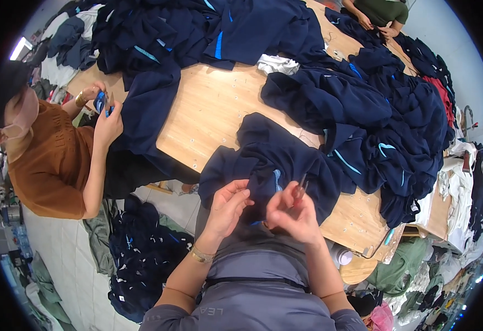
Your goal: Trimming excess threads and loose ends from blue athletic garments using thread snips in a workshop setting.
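A dark navy garment [285, 157] lies bunched in front of me at the table's near edge, with a light-blue strip [277, 179] showing in its folds. My left hand [230, 207] is over the garment's near left part, thumb and fingertips pinched together. What they hold, if anything, is too small to make out. To its right, my right hand [295, 215] is closed around small thread snips [303, 185]. Their metal tip points away from me, slightly blurred, and a reddish part shows between my fingers. The two hands are apart.
Navy garments heap on the wooden table [208, 116] at the back and right [390, 110]. A white cloth [278, 64] lies mid-table. A co-worker [54, 154] at left holds scissors and blue cloth; another person [382, 14] works at the far right. More garments [142, 265] cover the floor.
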Action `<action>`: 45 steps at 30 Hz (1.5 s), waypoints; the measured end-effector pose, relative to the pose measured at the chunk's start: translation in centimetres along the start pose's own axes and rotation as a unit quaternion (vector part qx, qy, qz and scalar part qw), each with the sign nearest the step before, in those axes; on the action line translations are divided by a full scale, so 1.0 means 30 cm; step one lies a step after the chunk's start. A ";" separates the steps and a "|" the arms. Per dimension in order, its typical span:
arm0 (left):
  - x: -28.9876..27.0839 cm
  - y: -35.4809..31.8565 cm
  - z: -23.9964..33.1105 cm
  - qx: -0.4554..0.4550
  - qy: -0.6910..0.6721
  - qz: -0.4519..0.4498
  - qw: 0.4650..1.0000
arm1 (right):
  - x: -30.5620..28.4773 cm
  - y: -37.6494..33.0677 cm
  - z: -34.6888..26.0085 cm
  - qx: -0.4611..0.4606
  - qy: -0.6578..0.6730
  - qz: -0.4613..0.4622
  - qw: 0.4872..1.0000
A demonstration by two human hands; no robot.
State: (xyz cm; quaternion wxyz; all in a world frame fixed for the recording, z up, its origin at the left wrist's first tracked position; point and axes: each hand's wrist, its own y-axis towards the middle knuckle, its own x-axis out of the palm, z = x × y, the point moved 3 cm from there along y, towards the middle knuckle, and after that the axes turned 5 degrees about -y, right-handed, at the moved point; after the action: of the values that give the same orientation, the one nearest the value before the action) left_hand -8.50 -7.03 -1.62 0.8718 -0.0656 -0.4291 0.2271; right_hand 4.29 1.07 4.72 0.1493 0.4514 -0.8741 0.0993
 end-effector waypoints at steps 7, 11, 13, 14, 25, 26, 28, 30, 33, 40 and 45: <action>-0.025 -0.015 0.005 -0.022 -0.006 0.022 0.999 | -0.079 0.040 0.061 -0.032 -0.475 0.114 0.872; -0.028 -0.020 0.014 -0.055 0.000 0.022 0.998 | -0.055 0.045 0.068 -0.091 -0.646 0.059 0.756; -0.026 -0.020 0.023 -0.057 0.010 0.025 0.998 | -0.051 0.047 0.065 -0.092 -0.656 0.045 0.748; -0.026 -0.019 0.026 -0.060 0.020 0.027 0.998 | -0.049 0.048 0.060 -0.110 -0.672 0.036 0.732; -0.017 -0.011 0.050 -0.051 0.108 -0.001 0.993 | -0.052 0.078 0.021 -0.214 -0.745 -0.003 0.631; -0.016 -0.010 0.053 -0.044 0.124 -0.001 0.991 | -0.052 0.080 0.018 -0.215 -0.746 -0.007 0.630; -0.017 -0.008 0.059 -0.041 0.147 -0.005 0.988 | -0.052 0.085 0.013 -0.216 -0.747 -0.011 0.629; -0.015 -0.006 0.063 -0.037 0.170 -0.009 0.985 | -0.053 0.088 0.008 -0.219 -0.751 -0.019 0.622; -0.011 -0.003 0.069 -0.020 0.203 -0.021 0.979 | -0.052 0.093 0.003 -0.221 -0.753 -0.035 0.619; -0.005 -0.004 0.085 -0.029 0.221 -0.035 0.974 | -0.065 0.097 0.008 -0.226 -0.754 -0.046 0.615; -0.001 -0.005 0.100 -0.043 0.179 -0.037 0.982 | -0.084 0.093 0.008 -0.218 -0.739 -0.030 0.637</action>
State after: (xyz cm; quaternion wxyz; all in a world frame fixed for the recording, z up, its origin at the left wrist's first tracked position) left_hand -10.80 -7.40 0.27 0.9387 -0.1264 -0.2776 0.1607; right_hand 3.35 4.52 3.49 -0.4491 0.3541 -0.6754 -0.4655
